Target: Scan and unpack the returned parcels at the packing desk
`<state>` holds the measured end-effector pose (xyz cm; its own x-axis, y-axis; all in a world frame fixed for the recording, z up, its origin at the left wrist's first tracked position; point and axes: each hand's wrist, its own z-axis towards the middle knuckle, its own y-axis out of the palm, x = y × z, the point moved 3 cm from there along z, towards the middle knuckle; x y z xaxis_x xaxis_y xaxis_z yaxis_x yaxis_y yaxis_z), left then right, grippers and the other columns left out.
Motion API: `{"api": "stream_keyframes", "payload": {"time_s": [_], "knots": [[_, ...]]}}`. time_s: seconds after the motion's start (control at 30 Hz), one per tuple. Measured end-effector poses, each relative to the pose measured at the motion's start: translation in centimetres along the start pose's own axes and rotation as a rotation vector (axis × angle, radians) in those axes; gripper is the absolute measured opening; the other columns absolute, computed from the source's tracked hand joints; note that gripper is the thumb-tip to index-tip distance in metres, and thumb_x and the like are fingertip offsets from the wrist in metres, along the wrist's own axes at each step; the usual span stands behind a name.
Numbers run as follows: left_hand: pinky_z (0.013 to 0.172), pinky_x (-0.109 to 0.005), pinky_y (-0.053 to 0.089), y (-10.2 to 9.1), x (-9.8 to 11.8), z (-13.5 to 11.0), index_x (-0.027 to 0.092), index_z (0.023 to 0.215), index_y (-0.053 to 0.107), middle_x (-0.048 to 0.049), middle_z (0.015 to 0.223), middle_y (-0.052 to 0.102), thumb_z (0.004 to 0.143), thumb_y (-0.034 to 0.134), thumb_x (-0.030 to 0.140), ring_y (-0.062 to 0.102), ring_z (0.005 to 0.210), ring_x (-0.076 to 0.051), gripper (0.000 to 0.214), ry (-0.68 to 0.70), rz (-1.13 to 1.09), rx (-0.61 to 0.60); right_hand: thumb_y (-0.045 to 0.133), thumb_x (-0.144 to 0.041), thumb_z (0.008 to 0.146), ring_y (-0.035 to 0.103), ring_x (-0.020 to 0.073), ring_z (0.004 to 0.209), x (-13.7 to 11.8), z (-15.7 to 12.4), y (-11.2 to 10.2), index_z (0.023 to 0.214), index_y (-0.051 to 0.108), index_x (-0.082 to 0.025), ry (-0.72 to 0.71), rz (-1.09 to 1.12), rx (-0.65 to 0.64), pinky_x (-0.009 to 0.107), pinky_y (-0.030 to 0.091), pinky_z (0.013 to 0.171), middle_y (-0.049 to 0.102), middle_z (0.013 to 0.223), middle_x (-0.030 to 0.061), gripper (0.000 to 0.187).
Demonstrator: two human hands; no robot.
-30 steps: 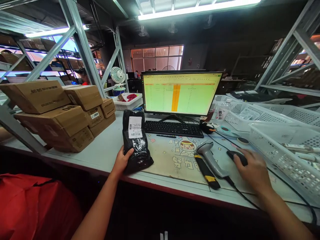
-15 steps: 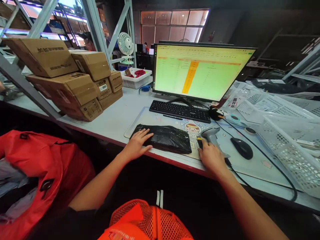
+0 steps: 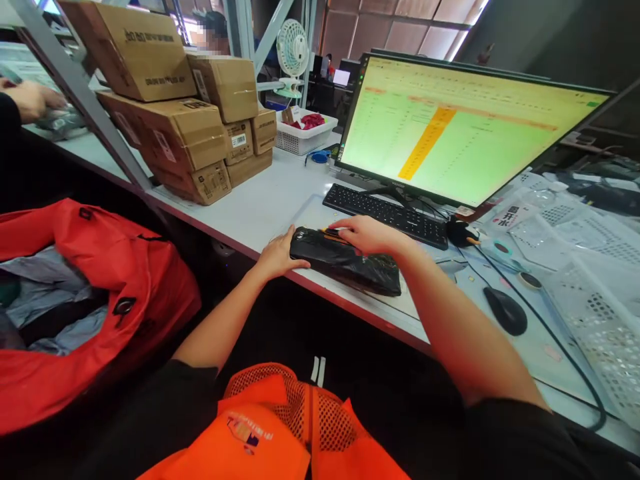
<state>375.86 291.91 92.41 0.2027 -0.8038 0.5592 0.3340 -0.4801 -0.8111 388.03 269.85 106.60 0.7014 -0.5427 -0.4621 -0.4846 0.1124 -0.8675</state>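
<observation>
A package wrapped in black plastic (image 3: 360, 270) lies along the desk's front edge. My left hand (image 3: 280, 257) grips its left end, the thumb along the near side and the fingers at the far corner. Over the top of the package, my right hand (image 3: 367, 233) is closed on a slim yellow-and-black utility knife (image 3: 331, 233), held low against the plastic. The fingers cover most of the knife, and its blade cannot be made out. Behind the right forearm, a grey handheld scanner (image 3: 453, 265) is partly hidden.
A keyboard (image 3: 385, 215) and monitor (image 3: 450, 133) stand behind the package. Stacked cardboard boxes (image 3: 175, 133) are at left, a mouse (image 3: 505, 311) and white baskets (image 3: 590, 300) at right. A red bag (image 3: 150, 267) sits below left. Another person's hand (image 3: 35, 100) shows far left.
My right hand has moved left from beside the scanner onto the package, carrying the knife. My left hand has shifted from the package's top to its left end. The view has turned left.
</observation>
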Motion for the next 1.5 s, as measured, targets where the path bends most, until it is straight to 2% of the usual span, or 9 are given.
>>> {"api": "stream_keyframes", "payload": {"time_s": [0.13,0.23,0.47,0.6,0.7,0.87,1.0,1.27,1.5], "knots": [[0.116,-0.049,0.042,-0.1,0.2,-0.1,0.010,0.169,0.021,-0.0267,0.156,0.052,0.069,0.091,0.060,0.050,0.145,-0.044,0.132,0.012,0.018,-0.026,0.041,-0.015,0.100,0.061,0.0172,0.048,-3.4,6.3,1.2,0.146,0.065,-0.016,-0.009,-0.110,-0.158,0.029,0.051,0.056,0.072,0.076,0.0063,0.052],[0.115,-0.050,0.043,-0.3,0.5,-0.2,0.009,0.168,0.025,-0.0284,0.154,0.053,0.071,0.090,0.059,0.051,0.143,-0.044,0.127,0.002,0.043,-0.037,0.042,-0.015,0.096,0.062,0.0191,0.048,-3.2,6.9,1.3,0.144,0.066,-0.014,0.007,-0.134,-0.204,0.031,0.052,0.053,0.074,0.080,0.0088,0.053],[0.124,-0.049,0.035,-0.4,0.3,0.0,0.015,0.166,0.032,-0.0229,0.164,0.043,0.076,0.088,0.055,0.045,0.149,-0.041,0.114,0.103,0.019,-0.056,0.044,-0.024,0.094,0.059,0.0178,0.042,5.2,-5.2,-0.1,0.133,0.075,-0.022,0.165,-0.151,-0.249,0.029,0.048,0.045,0.068,0.063,0.0021,0.049],[0.129,-0.054,0.026,-1.1,1.1,0.5,0.014,0.166,0.033,-0.0215,0.169,0.036,0.075,0.087,0.059,0.028,0.158,-0.044,0.115,0.128,0.041,-0.116,0.045,-0.039,0.095,0.067,0.0197,0.058,10.9,-11.9,0.6,0.130,0.077,-0.022,0.198,-0.135,-0.022,0.031,0.053,0.055,0.076,0.085,0.0067,0.050],[0.130,-0.054,0.025,-1.7,3.8,1.3,0.017,0.159,0.045,-0.0178,0.170,0.034,0.084,0.079,0.061,0.023,0.161,-0.041,0.093,0.262,0.040,-0.106,0.043,-0.042,0.097,0.071,0.0241,0.072,13.9,-13.4,2.6,0.139,0.071,-0.019,0.251,-0.113,0.222,0.035,0.057,0.067,0.077,0.094,0.0098,0.056],[0.118,-0.044,0.042,0.3,9.0,2.3,0.019,0.130,0.070,-0.0141,0.140,0.065,0.100,0.066,0.039,0.057,0.136,-0.029,0.036,0.711,-0.005,-0.205,0.037,-0.034,0.102,0.070,0.0324,0.100,14.9,-11.4,6.6,0.148,0.063,-0.017,0.408,-0.271,0.470,0.045,0.057,0.090,0.072,0.119,0.0182,0.055],[0.108,-0.044,0.045,2.5,10.0,2.3,0.019,0.118,0.073,-0.0110,0.131,0.068,0.101,0.065,0.032,0.060,0.129,-0.028,0.024,0.676,0.095,-0.203,0.033,-0.034,0.106,0.068,0.0355,0.103,13.8,-9.6,8.3,0.155,0.055,-0.018,0.548,-0.401,0.412,0.049,0.056,0.087,0.066,0.125,0.0216,0.056],[0.095,-0.043,0.043,3.9,11.2,1.4,0.015,0.107,0.070,-0.0117,0.115,0.069,0.105,0.049,0.020,0.058,0.113,-0.027,0.022,0.676,0.305,-0.117,0.040,-0.028,0.104,0.063,0.0390,0.117,14.1,-8.8,7.9,0.153,0.055,-0.013,0.520,-0.434,0.319,0.052,0.054,0.095,0.064,0.131,0.0237,0.054],[0.095,-0.041,0.042,4.3,10.7,0.4,0.016,0.106,0.066,-0.0113,0.106,0.069,0.107,0.042,0.020,0.057,0.107,-0.026,0.024,0.680,0.215,0.004,0.051,-0.032,0.100,0.060,0.0321,0.130,10.8,-5.2,5.8,0.136,0.069,-0.014,0.022,-0.184,0.571,0.050,0.047,0.115,0.066,0.137,0.0170,0.044]]}}
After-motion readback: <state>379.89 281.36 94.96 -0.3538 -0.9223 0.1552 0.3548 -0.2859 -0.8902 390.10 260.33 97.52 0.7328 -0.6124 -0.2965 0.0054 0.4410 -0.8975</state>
